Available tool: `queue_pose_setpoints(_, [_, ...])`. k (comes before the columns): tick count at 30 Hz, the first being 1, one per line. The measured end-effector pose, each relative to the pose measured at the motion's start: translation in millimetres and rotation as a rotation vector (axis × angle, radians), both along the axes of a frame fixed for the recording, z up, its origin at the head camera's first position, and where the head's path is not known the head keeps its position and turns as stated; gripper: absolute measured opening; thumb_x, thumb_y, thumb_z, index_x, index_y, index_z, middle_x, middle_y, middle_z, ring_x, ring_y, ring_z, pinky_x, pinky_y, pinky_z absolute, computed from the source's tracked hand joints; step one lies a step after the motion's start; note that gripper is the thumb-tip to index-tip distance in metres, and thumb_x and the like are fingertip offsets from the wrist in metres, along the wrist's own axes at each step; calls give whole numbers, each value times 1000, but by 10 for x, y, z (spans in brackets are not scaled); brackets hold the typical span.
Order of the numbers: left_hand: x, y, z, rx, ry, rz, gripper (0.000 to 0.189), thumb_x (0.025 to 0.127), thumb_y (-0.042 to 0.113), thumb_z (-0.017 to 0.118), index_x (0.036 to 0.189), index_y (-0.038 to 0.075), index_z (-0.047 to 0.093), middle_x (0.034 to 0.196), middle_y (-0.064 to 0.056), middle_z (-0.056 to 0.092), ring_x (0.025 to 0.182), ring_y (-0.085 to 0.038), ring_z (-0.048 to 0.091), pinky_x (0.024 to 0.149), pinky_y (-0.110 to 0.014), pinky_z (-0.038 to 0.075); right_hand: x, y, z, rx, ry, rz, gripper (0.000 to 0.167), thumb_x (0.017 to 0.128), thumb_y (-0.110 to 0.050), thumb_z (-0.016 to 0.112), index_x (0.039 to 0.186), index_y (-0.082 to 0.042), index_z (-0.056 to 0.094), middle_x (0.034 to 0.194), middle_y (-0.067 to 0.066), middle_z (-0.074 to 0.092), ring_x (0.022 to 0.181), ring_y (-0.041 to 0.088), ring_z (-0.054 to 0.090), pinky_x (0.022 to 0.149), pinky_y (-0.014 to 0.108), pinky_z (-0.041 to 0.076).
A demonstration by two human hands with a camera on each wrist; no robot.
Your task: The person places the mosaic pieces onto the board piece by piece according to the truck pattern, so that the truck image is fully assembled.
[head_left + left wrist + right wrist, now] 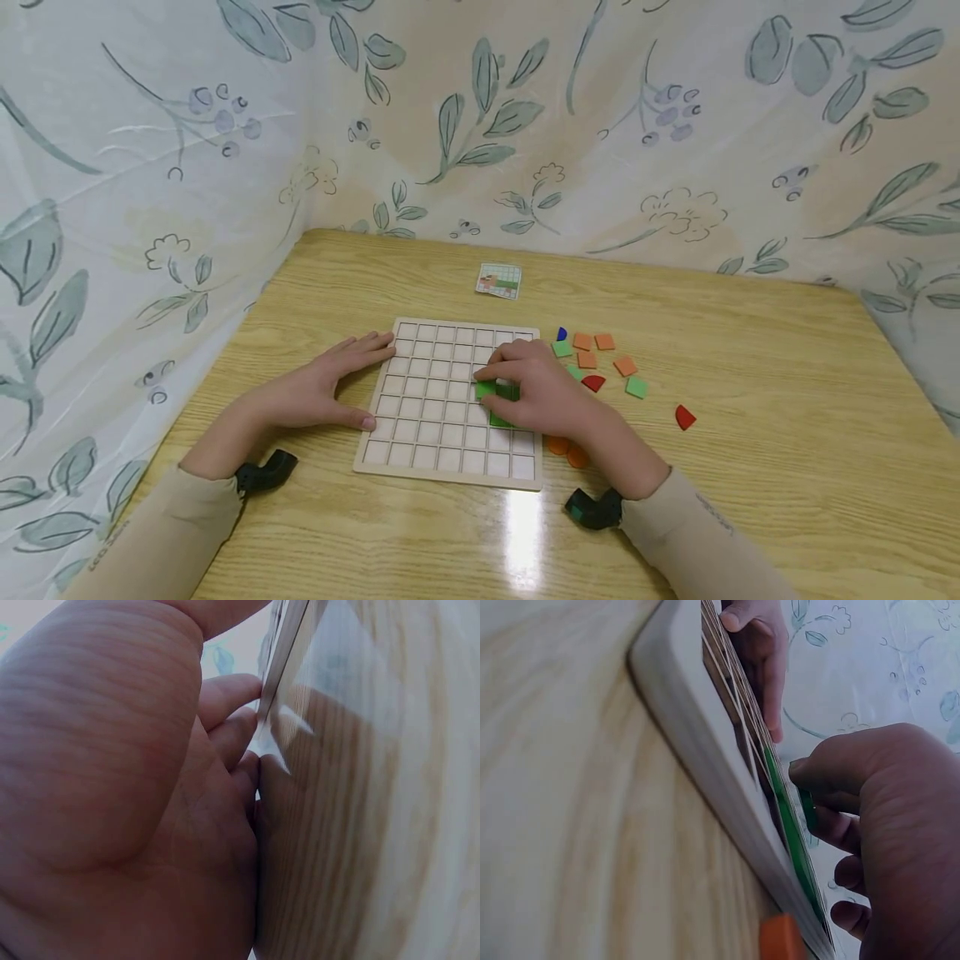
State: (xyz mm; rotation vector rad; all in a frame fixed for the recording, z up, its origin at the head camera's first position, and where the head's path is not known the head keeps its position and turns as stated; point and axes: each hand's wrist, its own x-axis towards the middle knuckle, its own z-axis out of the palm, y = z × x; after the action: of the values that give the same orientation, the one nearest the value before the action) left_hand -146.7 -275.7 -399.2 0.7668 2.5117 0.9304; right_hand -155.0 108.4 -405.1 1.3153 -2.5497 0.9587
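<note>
A pale wooden grid board [423, 433] lies on the table, divided into square cells. My left hand [318, 387] rests at the board's left edge, fingers spread, with fingertips and thumb touching the frame. Over the right part of the board, my right hand [536, 387] pinches a green square tile [807, 808] between thumb and fingers. In the right wrist view that tile is tilted just above the board. Beneath the hand, dark green tiles [501, 419] sit in cells near the right edge, partly hidden by the fingers.
Right of the board lie several loose orange squares [625, 366], light green squares [636, 387], red quarter-round pieces [684, 417] and a blue piece [562, 334]. Orange rounded pieces [577, 456] lie near the right wrist. Behind the board is a small picture card [498, 281].
</note>
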Motion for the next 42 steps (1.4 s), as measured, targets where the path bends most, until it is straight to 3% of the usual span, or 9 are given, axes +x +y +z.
queue_pose_setpoints(8, [-4, 11, 22, 4, -12, -1, 110, 85, 53, 93, 173, 20, 37, 183, 1, 17, 167, -42, 2, 129, -70, 7, 8, -67, -5, 44, -44, -19, 23, 93, -19, 84, 116, -16, 87, 103, -7, 71, 98, 14, 62, 91, 41, 48])
queue_pose_setpoints(27, [-15, -10, 29, 5, -23, 2, 108, 85, 54, 93, 173, 22, 38, 183, 3, 16, 167, -43, 2, 129, -71, 6, 1, -84, 2, 36, -14, -8, 22, 93, -19, 85, 115, -14, 87, 104, -5, 72, 99, 15, 64, 94, 43, 50])
queue_pose_setpoints(42, [-15, 1, 40, 0, -24, 2, 108, 85, 52, 93, 173, 20, 37, 183, 1, 17, 167, -44, 2, 128, -72, 6, 34, -26, 32, 50, -27, -49, 23, 94, -23, 85, 115, -14, 87, 106, -5, 73, 104, 16, 64, 95, 44, 46])
